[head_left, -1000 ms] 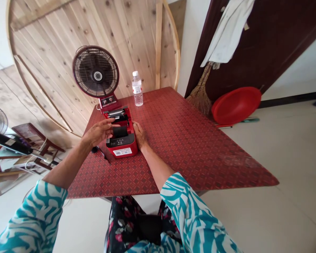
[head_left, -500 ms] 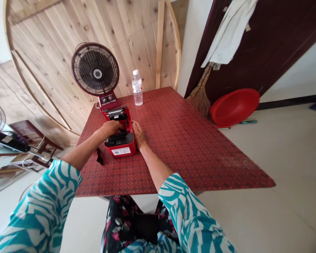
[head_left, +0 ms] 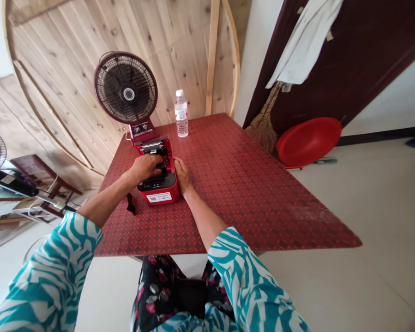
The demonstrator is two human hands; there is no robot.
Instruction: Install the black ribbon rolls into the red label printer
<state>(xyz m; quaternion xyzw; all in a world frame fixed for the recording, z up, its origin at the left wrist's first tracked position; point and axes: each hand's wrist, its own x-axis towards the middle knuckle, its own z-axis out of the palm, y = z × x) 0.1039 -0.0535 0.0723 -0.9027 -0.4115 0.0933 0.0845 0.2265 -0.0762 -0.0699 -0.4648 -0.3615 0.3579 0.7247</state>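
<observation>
nearest: loose sleeves [head_left: 259,281] in teal-and-white wavy print over floral dark trousers [head_left: 155,288]. ahead, a table [head_left: 255,198] with a patterned red covering of small diamonds. near its left edge a small, flat black piece [head_left: 130,205] lies by the machine [head_left: 159,184], a boxy red case with black top trim, rounded corners and a white paper label [head_left: 159,197] on its front. machine sits toward the table's far left, lid raised, a smooth grey roller [head_left: 152,146] showing inside the lid. left hand [head_left: 147,167] reaches into the opening, fingers bent downward; tips hidden, grip cannot be told. right hand [head_left: 183,176] lies along the case's right wall, fingers close together, touching; hold unclear. beyond: round wire-caged fan [head_left: 126,87], clear ribbed plastic bottle [head_left: 181,115] upright; behind both, a knotty wooden disc [head_left: 172,60].
</observation>
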